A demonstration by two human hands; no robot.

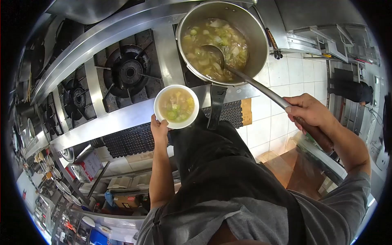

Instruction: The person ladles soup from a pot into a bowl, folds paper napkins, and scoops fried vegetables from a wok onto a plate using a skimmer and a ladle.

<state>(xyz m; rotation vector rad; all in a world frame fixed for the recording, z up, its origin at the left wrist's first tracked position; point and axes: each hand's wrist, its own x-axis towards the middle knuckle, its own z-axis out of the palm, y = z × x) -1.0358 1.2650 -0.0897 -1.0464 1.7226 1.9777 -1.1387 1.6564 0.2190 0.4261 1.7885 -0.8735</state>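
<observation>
My left hand (160,127) holds a white bowl (157,112) by its lower left rim, with the thumb on the edge. Soup with green and yellow pieces fills much of the bowl. In my right hand (307,111) is the dark handle end of a long metal ladle (257,85). The ladle's head rests in the broth inside a large metal pot (258,49), among chunks of vegetables. The pot stands on the stove, up and to the right of the bowl.
Black gas burners (130,72) lie left of the pot on the steel stove (98,132). A black pot handle or bracket (216,106) juts out below the pot. A perforated black mat (134,141) is under the stove's front edge. Another person (351,90) stands at far right.
</observation>
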